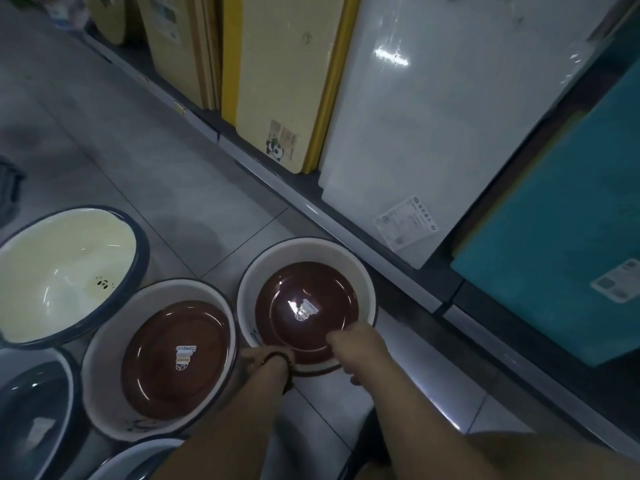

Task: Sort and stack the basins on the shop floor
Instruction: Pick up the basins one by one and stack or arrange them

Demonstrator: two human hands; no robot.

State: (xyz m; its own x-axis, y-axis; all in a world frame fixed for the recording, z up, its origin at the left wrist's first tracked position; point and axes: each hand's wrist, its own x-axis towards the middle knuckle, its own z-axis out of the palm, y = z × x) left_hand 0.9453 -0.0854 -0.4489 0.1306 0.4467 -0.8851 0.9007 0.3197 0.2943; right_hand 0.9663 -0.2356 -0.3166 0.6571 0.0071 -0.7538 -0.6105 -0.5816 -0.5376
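Observation:
A white basin with a brown floor and a sticker (306,299) stands on the tiled floor next to the shelf base. My left hand (268,358) grips its near rim on the left. My right hand (358,342) holds the near rim on the right, fingers over the edge. A second white basin with a brown floor (162,358) sits just to the left, its rim touching the first. A large cream basin with a dark blue rim (65,275) lies further left, tilted.
A grey-blue basin (31,410) lies at the lower left, and another rim (138,455) shows at the bottom. Cutting boards, cream (280,81), white (433,116) and teal (561,254), lean upright on the low shelf along the right. Bare grey tiles (138,168) stretch behind the basins.

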